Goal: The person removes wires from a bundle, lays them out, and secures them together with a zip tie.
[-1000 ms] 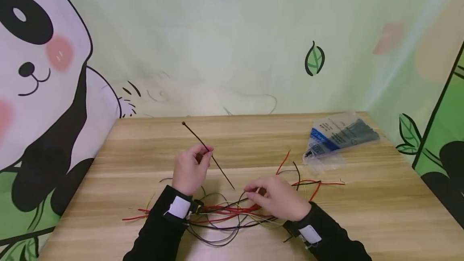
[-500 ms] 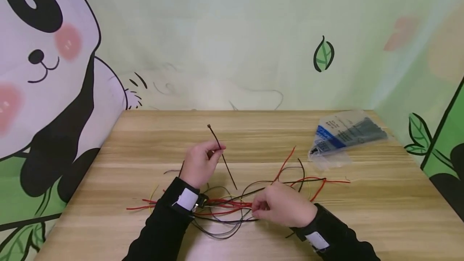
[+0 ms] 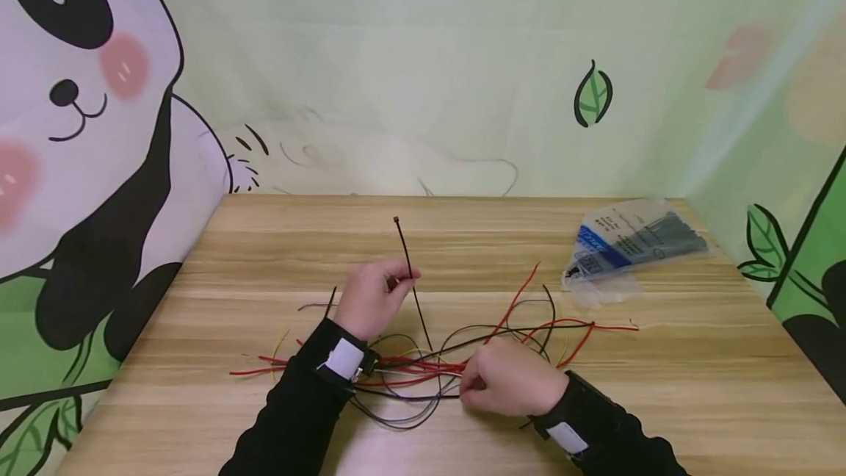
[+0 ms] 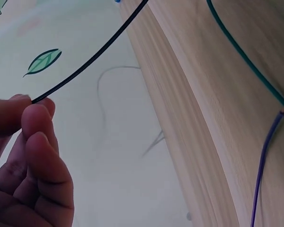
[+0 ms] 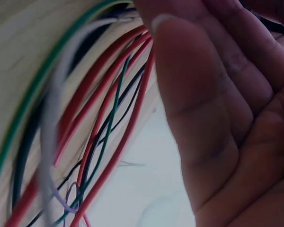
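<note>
Between thumb and fingertips, my left hand pinches a thin black cable tie. The tie stands nearly upright in the head view, its small head at the top and its tail pointing down at the wires. In the left wrist view the tie curves up from the fingertips. My right hand grips the loose bundle of wires toward its right part. Red, black, green and white wires run in behind the thumb in the right wrist view, and the thumb hides the grip itself.
A clear plastic bag of dark cable ties lies at the back right of the wooden table. Wire ends spread out left and right of the hands, including red ends. A printed panda backdrop stands behind the table.
My right hand has come down onto the wires and now grips them. The cable tie in my left hand has swung from slanted to nearly upright. The view has shifted slightly.
</note>
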Available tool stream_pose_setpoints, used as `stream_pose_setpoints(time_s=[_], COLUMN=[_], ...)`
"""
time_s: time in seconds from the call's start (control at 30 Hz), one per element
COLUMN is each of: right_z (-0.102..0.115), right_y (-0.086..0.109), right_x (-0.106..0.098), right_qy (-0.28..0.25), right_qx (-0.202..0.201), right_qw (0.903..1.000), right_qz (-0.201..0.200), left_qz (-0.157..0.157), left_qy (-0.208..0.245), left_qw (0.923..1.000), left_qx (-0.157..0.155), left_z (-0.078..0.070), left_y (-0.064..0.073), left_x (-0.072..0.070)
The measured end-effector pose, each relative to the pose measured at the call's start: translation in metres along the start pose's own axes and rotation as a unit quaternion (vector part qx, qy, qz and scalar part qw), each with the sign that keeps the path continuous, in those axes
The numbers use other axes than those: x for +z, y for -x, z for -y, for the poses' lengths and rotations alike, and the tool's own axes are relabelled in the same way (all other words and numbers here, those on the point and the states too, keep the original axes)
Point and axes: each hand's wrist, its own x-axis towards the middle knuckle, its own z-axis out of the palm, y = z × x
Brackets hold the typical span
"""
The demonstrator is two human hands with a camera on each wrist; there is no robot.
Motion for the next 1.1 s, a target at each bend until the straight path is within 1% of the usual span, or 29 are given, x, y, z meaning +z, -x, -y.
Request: stream_pose_setpoints(time_s=[0.2,0.3,0.47,0.63,0.7,0.93,1.1], right_z=[-0.0007,-0.0009,-0.0010,-0.0011,-0.0014,-0.0035,-0.0043], right_y=[-0.0012,-0.0023,-0.0030,-0.0030,-0.0031,-0.0047,-0.0047], right_x=[-0.0002,-0.0002,-0.0004,-0.0012,-0.0011,0.0015,0.0030], right_qy=[0.001,0.002,0.007,0.000,-0.002,-0.002,-0.004], right_qx=[0.005,0.007,0.008,0.005,0.003,-0.001,-0.003], right_qw=[1.0000,0.9999,0.9999,1.0000,1.0000,0.9999,0.9999], right_qz=[0.005,0.007,0.004,0.004,0.002,-0.011,-0.016], left_qz=[0.064,0.087,0.115,0.146,0.157,0.181,0.212], left_qy=[-0.011,-0.012,-0.020,-0.020,-0.024,-0.032,-0.028], left_qw=[0.9978,0.9959,0.9929,0.9887,0.9870,0.9829,0.9765], left_qx=[-0.016,-0.020,-0.022,-0.028,-0.026,-0.017,-0.025], left_z=[-0.0001,-0.0004,-0.0013,-0.0015,-0.0008,-0.0009,-0.0025], left_y=[0.0001,0.0002,0.0007,0.0010,0.0011,0.0016,0.0028], left_x=[-0.0009,-0.0013,-0.0013,-0.0005,-0.0001,-0.0005,0.0010])
